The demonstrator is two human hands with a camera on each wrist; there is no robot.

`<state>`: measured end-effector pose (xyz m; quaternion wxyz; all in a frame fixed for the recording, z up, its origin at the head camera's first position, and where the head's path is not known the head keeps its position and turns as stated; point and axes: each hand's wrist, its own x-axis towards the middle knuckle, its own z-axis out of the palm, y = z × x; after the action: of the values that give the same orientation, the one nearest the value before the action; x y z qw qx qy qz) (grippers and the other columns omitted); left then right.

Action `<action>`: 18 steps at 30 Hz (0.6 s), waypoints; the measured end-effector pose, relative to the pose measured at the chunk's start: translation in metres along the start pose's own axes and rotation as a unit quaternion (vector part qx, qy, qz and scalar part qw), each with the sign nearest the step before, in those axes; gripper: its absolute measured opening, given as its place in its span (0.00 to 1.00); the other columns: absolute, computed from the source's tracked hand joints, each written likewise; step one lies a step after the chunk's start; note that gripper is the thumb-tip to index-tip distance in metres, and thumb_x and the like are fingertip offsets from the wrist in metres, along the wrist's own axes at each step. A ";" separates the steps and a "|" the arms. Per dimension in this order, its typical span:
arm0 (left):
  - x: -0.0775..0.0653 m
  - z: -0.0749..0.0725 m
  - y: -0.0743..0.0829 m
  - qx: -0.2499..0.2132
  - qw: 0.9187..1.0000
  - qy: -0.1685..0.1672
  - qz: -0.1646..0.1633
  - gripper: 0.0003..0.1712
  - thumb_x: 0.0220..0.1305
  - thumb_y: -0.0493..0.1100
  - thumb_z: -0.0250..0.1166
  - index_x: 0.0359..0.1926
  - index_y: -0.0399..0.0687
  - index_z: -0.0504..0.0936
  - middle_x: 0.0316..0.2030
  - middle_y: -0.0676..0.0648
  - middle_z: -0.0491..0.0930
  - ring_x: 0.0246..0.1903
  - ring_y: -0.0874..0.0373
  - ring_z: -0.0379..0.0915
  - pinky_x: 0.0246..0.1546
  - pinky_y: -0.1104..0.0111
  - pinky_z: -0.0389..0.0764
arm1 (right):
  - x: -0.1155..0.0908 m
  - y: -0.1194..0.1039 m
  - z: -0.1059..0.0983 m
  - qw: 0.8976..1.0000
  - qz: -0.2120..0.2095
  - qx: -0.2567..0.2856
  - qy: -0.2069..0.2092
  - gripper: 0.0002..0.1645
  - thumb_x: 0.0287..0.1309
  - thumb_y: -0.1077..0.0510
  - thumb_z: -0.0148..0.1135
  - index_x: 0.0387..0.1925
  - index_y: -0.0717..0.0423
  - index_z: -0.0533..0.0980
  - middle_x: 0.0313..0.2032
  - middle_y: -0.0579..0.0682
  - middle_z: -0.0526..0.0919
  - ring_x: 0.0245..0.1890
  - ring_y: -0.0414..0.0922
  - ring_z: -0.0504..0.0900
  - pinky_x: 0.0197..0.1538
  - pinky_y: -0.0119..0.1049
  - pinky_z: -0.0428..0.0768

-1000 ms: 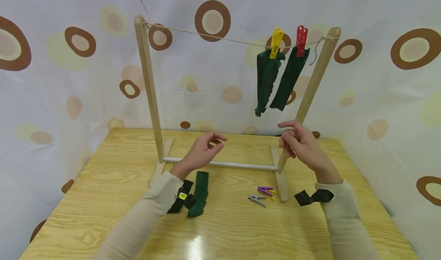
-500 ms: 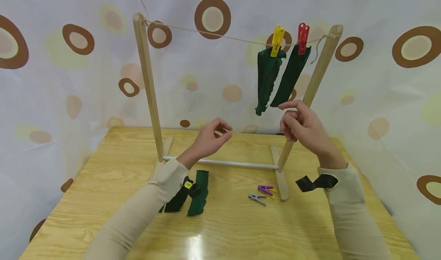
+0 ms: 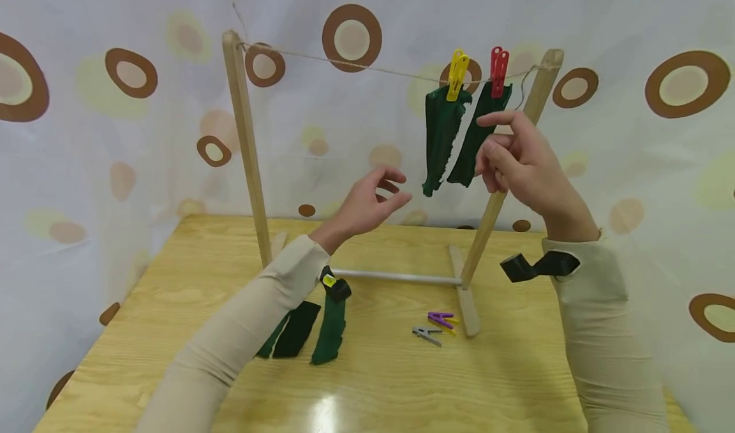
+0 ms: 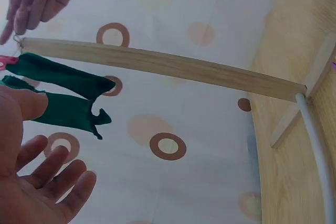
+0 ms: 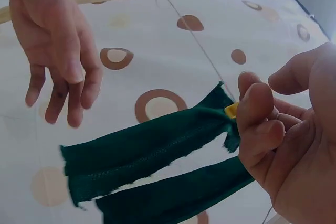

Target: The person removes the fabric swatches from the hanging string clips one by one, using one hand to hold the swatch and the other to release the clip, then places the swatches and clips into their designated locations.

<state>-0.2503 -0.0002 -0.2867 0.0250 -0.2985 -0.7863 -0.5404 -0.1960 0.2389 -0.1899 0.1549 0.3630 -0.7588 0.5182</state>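
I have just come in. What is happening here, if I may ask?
A person's left hand and right hand are raised near a clothesline, apparently holding nothing. Two green cloths hang there, one by a yellow clothespin, one by a red clothespin. More green pieces and loose clothespins lie on the table.

On the wood-grain table [image 3: 172, 286] lie green cloth strips [image 3: 330, 334] and small clothespins [image 3: 440, 319] — the wooden stand [image 3: 396, 277] resting there too.

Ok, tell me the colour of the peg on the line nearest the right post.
Red. That peg shows best in the head view.
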 end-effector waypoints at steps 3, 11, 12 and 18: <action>0.011 0.002 0.007 -0.007 1.000 -0.011 0.008 0.24 0.68 0.46 0.60 0.61 0.43 0.69 0.57 0.45 0.73 0.53 0.54 0.72 0.54 0.62 0.76 | 0.010 -0.009 -0.003 1.000 -0.004 0.009 0.003 0.17 0.68 0.70 0.41 0.56 0.62 0.64 0.20 0.53 0.75 0.12 0.44 0.68 0.19 0.29 0.70; 0.033 -0.004 0.031 -0.025 0.999 -0.012 0.018 0.30 0.68 0.46 0.59 0.67 0.42 0.63 0.60 0.44 0.73 0.56 0.54 0.72 0.54 0.65 0.76 | 0.041 -0.032 -0.003 0.995 0.005 -0.101 0.000 0.25 0.67 0.67 0.45 0.64 0.59 0.60 0.21 0.50 0.76 0.14 0.42 0.70 0.22 0.27 0.74; 0.036 -0.005 0.035 -0.021 1.000 -0.007 0.019 0.30 0.68 0.47 0.59 0.67 0.42 0.63 0.60 0.45 0.73 0.56 0.54 0.72 0.54 0.66 0.76 | 0.045 -0.034 -0.003 0.992 0.005 -0.126 0.000 0.25 0.68 0.66 0.46 0.65 0.59 0.59 0.22 0.49 0.76 0.14 0.42 0.70 0.22 0.26 0.74; 0.041 -0.011 0.049 0.016 1.000 0.020 -0.014 0.31 0.68 0.51 0.58 0.67 0.47 0.62 0.59 0.48 0.72 0.54 0.58 0.71 0.52 0.67 0.76 | 0.066 -0.041 -0.001 0.985 0.027 -0.172 -0.010 0.29 0.69 0.62 0.47 0.69 0.57 0.56 0.23 0.46 0.76 0.15 0.42 0.71 0.22 0.26 0.74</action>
<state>-0.2631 0.0200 -0.2260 0.0380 -0.2760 -0.7982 -0.5341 -0.2130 0.2063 -0.1214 0.1936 0.3149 -0.8478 0.3801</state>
